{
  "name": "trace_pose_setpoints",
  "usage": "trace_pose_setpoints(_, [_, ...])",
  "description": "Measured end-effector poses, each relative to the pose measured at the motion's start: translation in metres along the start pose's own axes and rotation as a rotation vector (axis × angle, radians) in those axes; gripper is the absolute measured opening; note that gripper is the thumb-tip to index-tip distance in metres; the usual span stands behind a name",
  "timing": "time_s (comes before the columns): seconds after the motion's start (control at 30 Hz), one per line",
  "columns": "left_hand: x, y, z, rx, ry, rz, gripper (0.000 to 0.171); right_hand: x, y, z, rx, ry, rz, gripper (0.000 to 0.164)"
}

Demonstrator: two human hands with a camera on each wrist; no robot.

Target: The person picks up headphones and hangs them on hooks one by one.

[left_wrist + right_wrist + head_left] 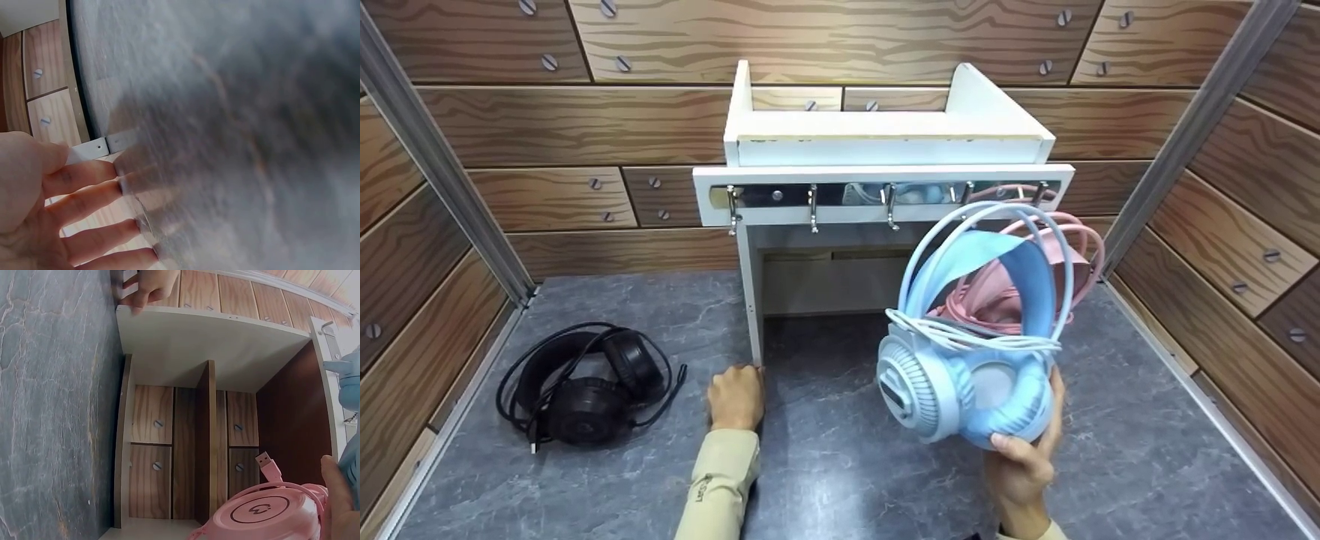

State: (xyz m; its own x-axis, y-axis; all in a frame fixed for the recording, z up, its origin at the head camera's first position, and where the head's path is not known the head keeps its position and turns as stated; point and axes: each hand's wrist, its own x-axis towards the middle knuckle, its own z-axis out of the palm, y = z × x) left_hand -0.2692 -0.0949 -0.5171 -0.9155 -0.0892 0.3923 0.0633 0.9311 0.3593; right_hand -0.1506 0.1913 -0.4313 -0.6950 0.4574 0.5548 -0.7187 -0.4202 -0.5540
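My right hand (1024, 466) grips light-blue headphones (926, 386) by the lower ear cup, thumb in front. Their pale cable is wound around the headband, and they are raised before the right side of a white rack (877, 125) with metal hooks. Behind them, partly hidden, pink headphones (991, 296) hang at the rack's right end; their ear cup and USB plug show in the right wrist view. My left hand (736, 399) holds the foot of the rack's left side panel (87, 151), thumb on one side and fingers on the other, fingertips against the tabletop.
A black headset (589, 409) with a coiled cable lies on the grey marbled tabletop (840, 457), left of the rack. Wood-patterned walls (585, 124) enclose the back and sides. Several hooks (813, 206) line the rack's front rail.
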Motion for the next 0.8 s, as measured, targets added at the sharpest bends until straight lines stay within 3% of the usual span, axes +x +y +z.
trace_pose_setpoints(0.43, [-0.0004,0.0001,0.0004,0.021,0.021,0.018,0.029,-0.0035,0.003,0.0055,-0.014,0.026,0.009,0.094])
trace_pose_setpoints(0.8, [-0.0003,-0.0005,-0.0011,0.009,-0.021,-0.002,0.028,-0.0056,0.0058,0.0085,-0.031,0.012,0.012,0.097])
